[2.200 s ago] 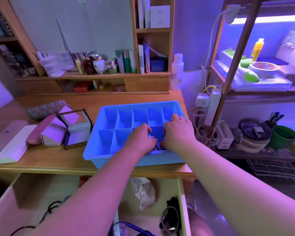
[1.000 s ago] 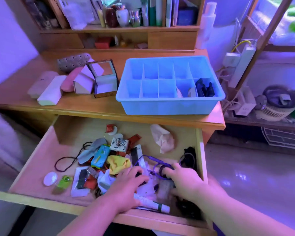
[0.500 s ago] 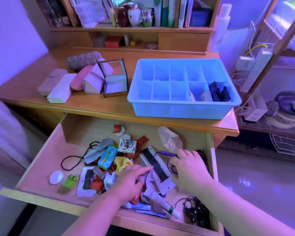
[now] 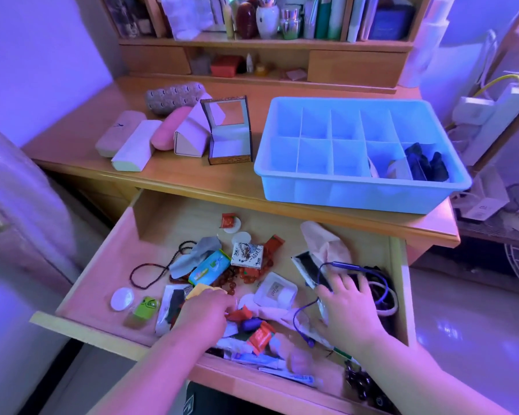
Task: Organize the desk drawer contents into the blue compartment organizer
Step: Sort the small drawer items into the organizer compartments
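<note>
In the head view we count two hands, one open drawer (image 4: 150, 223) and one blue organizer (image 4: 357, 191). The organizer has ten compartments in two rows of five; it sits on the right of the desk (image 4: 174, 178), its near wall close to the desk's front edge, right above the drawer. Eight compartments show bare floors. The near right one holds dark items (image 4: 426, 163), and the next one left holds something pale we cannot make out.

Our left hand (image 4: 206, 311) lies in the near middle of the drawer clutter with fingers curled down; what they pinch, if anything, is hidden. Our right hand (image 4: 349, 304) is spread flat, fingers straight, pressing on a purple cable (image 4: 342, 265) and a flat dark packet (image 4: 307, 269) at the drawer's right side.

The drawer's far left corner and left side show bare wood. Five cases (image 4: 135, 145) lie in a cluster on the desk's left, leaving free surface in front.

The drawer's near right corner is blurred and cut off by our right forearm.
</note>
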Motion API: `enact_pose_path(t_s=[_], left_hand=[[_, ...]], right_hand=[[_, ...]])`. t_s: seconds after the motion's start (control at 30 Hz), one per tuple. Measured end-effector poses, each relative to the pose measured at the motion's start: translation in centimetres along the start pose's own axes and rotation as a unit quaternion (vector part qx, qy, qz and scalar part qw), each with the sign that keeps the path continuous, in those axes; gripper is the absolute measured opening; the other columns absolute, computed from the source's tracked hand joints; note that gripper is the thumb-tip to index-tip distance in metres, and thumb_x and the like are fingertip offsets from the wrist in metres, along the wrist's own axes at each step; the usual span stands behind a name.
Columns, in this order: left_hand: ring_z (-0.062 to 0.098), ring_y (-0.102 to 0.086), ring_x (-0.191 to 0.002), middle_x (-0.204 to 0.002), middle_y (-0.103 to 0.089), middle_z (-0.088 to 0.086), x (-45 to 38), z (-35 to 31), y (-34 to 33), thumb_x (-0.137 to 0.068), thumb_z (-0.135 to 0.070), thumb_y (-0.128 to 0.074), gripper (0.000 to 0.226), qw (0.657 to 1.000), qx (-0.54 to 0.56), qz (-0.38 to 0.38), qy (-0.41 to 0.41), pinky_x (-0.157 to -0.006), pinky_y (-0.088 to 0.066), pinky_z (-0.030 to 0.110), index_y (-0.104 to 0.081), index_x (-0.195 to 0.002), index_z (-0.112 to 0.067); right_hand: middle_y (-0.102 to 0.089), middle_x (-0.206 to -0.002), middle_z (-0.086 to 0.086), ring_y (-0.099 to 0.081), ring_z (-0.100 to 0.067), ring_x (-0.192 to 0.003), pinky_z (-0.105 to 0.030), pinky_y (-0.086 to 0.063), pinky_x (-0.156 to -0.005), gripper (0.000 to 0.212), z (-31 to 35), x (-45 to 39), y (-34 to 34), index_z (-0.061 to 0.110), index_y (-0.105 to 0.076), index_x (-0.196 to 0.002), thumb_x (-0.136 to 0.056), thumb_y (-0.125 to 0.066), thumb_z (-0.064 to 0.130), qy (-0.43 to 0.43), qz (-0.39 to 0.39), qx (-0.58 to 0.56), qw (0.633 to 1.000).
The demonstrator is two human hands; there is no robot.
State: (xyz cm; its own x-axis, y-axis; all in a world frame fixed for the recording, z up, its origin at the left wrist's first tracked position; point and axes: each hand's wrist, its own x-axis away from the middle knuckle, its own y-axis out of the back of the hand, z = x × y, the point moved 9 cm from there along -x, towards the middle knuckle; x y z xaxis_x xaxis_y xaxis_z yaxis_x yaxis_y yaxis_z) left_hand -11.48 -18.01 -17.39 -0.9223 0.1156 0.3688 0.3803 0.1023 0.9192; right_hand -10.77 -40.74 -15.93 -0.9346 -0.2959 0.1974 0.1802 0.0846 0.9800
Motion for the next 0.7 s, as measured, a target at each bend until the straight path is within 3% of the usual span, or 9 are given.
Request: enact_pose_path(t_s=[0.07,0.13,0.2,0.27,0.4,0.47,0.53,0.6,0.7], left_hand=[[0.020,-0.054,-0.096,-0.083,-0.047,-0.006,0.0,1.0,0.9,-0.080,-0.013,-0.050,0.029,0.999,-0.006,-0.002,0.033,-0.076,-0.040,0.026,-0.067,-0.089,-0.034],[0.025,-0.058,-0.090,-0.082,-0.052,-0.001,-0.3,1.5,1.5,-0.080,-0.019,-0.048,0.023,0.999,-0.008,0.012,0.052,-0.071,-0.040,0.027,-0.068,-0.080,-0.030],[0.022,-0.062,-0.086,-0.087,-0.066,0.001,-0.8,0.8,2.2,-0.083,-0.027,-0.047,0.021,0.998,0.033,0.000,0.045,-0.067,-0.044,0.026,-0.067,-0.085,-0.025],[0.017,-0.065,-0.086,-0.092,-0.070,-0.006,-1.6,-0.5,2.6,-0.084,-0.033,-0.052,0.020,0.992,0.120,-0.027,0.040,-0.071,-0.051,0.026,-0.067,-0.095,-0.027],[0.020,-0.058,-0.110,-0.123,-0.058,-0.001,-4.2,-3.5,-0.1,-0.080,-0.046,-0.064,0.054,0.985,0.157,0.019,0.062,-0.092,-0.047,0.033,-0.053,-0.126,-0.020],[0.026,-0.054,-0.116,-0.128,-0.049,0.006,-5.0,-4.2,-1.1,-0.080,-0.044,-0.064,0.057,0.987,0.128,0.022,0.090,-0.094,-0.045,0.036,-0.046,-0.126,-0.016],[0.029,-0.054,-0.115,-0.123,-0.050,0.009,-5.2,-4.6,-1.8,-0.082,-0.037,-0.061,0.048,0.990,0.102,0.025,0.097,-0.088,-0.045,0.036,-0.044,-0.120,-0.015],[0.027,-0.059,-0.108,-0.114,-0.059,0.007,-4.9,-4.7,-2.0,-0.081,-0.031,-0.061,0.036,0.987,0.123,0.040,0.091,-0.082,-0.045,0.031,-0.050,-0.112,-0.017],[0.022,-0.061,-0.078,-0.079,-0.061,0.000,-4.1,-4.6,-0.2,-0.081,-0.029,-0.064,0.016,0.975,0.220,0.007,0.035,-0.067,-0.045,0.031,-0.053,-0.077,-0.018]], right_hand=[[-0.068,-0.104,-0.014,-0.065,-0.033,-0.090,-0.054,-0.051,-0.084,0.036,0.9,-0.3,2.1,0.020,-0.073,-0.068,-0.048,-0.078,0.050,0.018,-0.081,-0.028,0.996],[-0.068,-0.085,-0.007,-0.065,-0.031,-0.078,-0.042,-0.053,-0.076,0.018,2.0,-0.7,2.7,0.019,-0.070,-0.059,-0.055,-0.076,0.036,0.059,-0.108,-0.069,0.990],[-0.066,-0.081,-0.005,-0.062,-0.030,-0.076,-0.031,-0.048,-0.069,0.015,2.8,-1.8,2.2,0.013,-0.070,-0.068,-0.073,-0.066,0.027,0.075,-0.090,-0.127,0.985],[-0.066,-0.088,-0.008,-0.059,-0.028,-0.087,-0.030,-0.041,-0.069,0.028,3.0,-3.0,1.8,0.010,-0.069,-0.082,-0.088,-0.054,0.034,0.044,-0.065,-0.165,0.983],[-0.063,-0.103,-0.004,-0.054,-0.025,-0.103,-0.033,-0.038,-0.081,0.040,3.9,-5.5,0.1,0.019,-0.058,-0.104,-0.085,-0.052,0.053,0.010,0.027,-0.074,0.997],[-0.063,-0.108,-0.004,-0.056,-0.025,-0.104,-0.031,-0.041,-0.077,0.033,4.0,-6.3,-0.8,0.020,-0.054,-0.108,-0.083,-0.059,0.040,-0.017,0.077,-0.090,0.993],[-0.065,-0.107,-0.006,-0.061,-0.027,-0.101,-0.029,-0.043,-0.073,0.025,4.1,-6.5,-1.6,0.019,-0.055,-0.106,-0.081,-0.057,0.023,-0.037,0.119,-0.138,0.983],[-0.066,-0.105,-0.004,-0.062,-0.027,-0.099,-0.027,-0.042,-0.070,0.020,4.4,-6.4,-1.8,0.022,-0.058,-0.099,-0.080,-0.055,0.017,-0.036,0.137,-0.183,0.973],[-0.064,-0.097,0.001,-0.060,-0.024,-0.096,-0.028,-0.041,-0.067,0.009,3.8,-5.9,-0.3,0.029,-0.053,-0.082,-0.077,-0.057,0.023,-0.024,0.076,-0.262,0.962]])
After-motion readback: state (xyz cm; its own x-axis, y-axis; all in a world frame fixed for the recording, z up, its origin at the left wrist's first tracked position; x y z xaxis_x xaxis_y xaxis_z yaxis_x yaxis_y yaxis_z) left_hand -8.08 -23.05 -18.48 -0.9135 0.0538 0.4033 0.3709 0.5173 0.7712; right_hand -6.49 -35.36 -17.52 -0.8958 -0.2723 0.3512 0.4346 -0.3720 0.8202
